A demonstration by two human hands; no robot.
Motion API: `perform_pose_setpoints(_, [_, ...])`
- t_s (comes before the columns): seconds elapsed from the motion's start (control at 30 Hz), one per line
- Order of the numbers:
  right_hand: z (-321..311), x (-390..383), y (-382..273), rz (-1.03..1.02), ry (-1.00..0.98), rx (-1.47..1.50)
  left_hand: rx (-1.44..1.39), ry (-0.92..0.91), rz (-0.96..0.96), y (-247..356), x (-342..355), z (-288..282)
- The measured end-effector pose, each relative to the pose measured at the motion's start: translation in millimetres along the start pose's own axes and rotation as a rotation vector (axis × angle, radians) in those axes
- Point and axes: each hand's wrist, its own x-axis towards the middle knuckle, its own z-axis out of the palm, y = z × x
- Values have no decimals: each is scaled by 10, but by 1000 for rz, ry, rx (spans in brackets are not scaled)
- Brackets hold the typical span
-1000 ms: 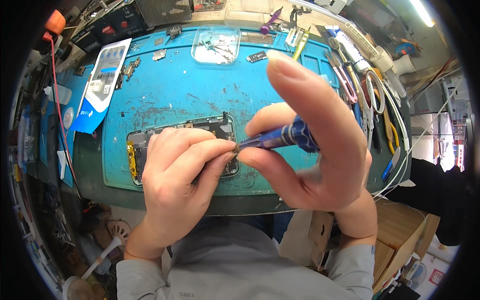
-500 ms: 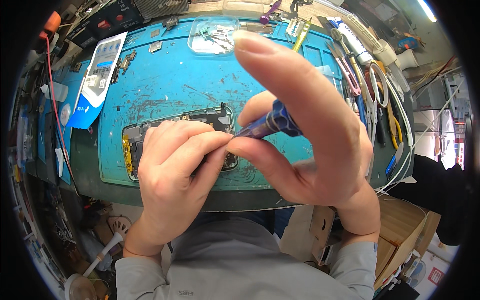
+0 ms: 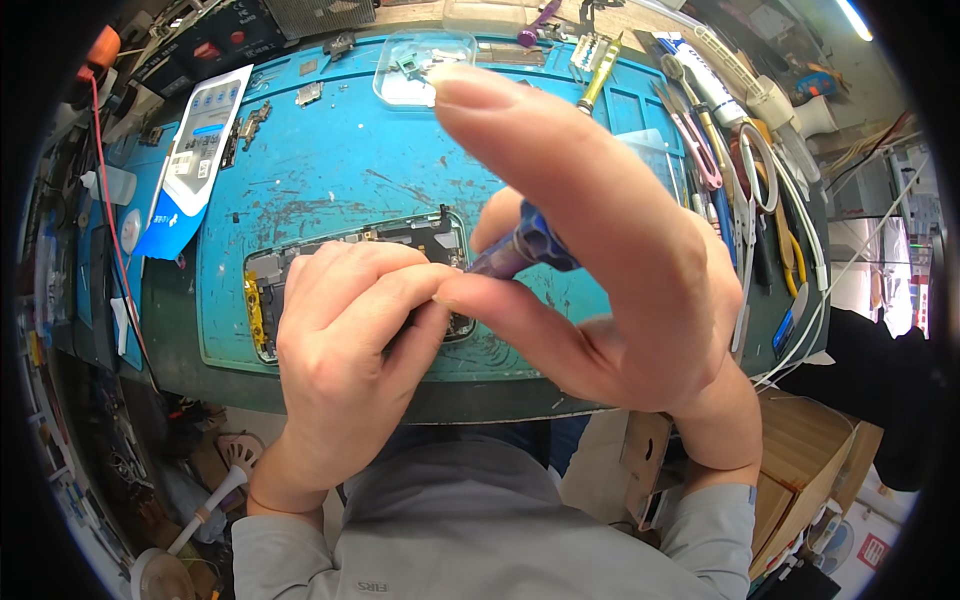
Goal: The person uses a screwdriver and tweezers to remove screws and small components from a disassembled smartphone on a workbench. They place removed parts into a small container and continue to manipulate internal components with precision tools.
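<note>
An opened phone (image 3: 264, 300) with a yellow flex strip along its left end lies on the blue mat (image 3: 350, 160). My left hand (image 3: 355, 340) rests over it with curled fingers, thumb and forefinger pinched at the phone's right part; what they hold is hidden. My right hand (image 3: 630, 300) grips a blue patterned screwdriver (image 3: 520, 245), thumb near its lower end, forefinger raised high over the handle. The screwdriver's tip meets the fingertips of my left hand and is hidden there.
Behind are a clear tray of small parts (image 3: 420, 50), a yellow-green pen-like tool (image 3: 602, 72) and small components. A blue-and-white package (image 3: 195, 160) lies at left. Pink scissors (image 3: 700, 150), other tools and white cables crowd the right side. A wooden cabinet (image 3: 800, 450) stands below right.
Both hands and the phone shifted up and left in the picture, along with the bench. My right forefinger and the screwdriver moved further left, with the thumb closer to my left fingertips.
</note>
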Motion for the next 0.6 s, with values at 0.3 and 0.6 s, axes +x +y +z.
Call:
perform_pose_setpoints(0.3, [40, 5, 15, 2, 10, -10, 10, -36, -40, 24, 0, -31])
perform_pose_setpoints(0.6, [57, 20, 18, 0, 17, -13, 14, -15, -34, 10, -15, -10])
